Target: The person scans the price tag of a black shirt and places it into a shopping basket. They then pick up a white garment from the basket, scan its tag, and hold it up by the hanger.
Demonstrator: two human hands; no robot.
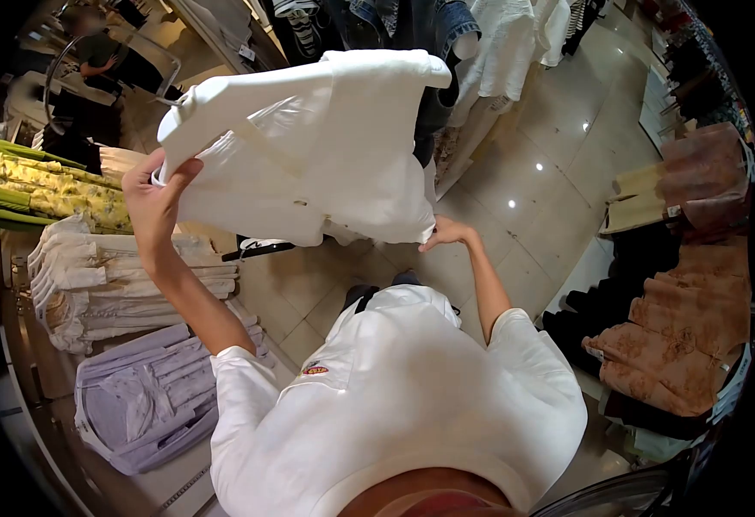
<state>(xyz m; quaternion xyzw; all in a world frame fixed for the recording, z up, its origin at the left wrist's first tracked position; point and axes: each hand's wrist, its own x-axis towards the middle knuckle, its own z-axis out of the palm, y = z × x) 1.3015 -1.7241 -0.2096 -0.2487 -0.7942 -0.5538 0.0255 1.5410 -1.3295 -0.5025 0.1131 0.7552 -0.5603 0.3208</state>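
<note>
A white shirt (pixel 360 129) on a white hanger (pixel 244 93) is held out in front of me, tilted, its left end nearest my body's left side. My left hand (pixel 158 194) is closed round the collar end of the shirt, thumb on top and fingers behind. At the lower right corner, my right hand (pixel 449 233) has its fingers closed on the fabric edge. A small tan mark or opening (pixel 301 202) shows near the shirt's lower edge. The fingertips behind the cloth are hidden.
Yellow floral garments (pixel 63 185), cream tops (pixel 127 276) and lilac tops (pixel 149 392) hang at left. Jeans (pixel 455 39) hang behind the shirt. Brown patterned garments (pixel 675 327) hang at right, beside a tiled floor (pixel 541 172). A person (pixel 110 56) is at upper left.
</note>
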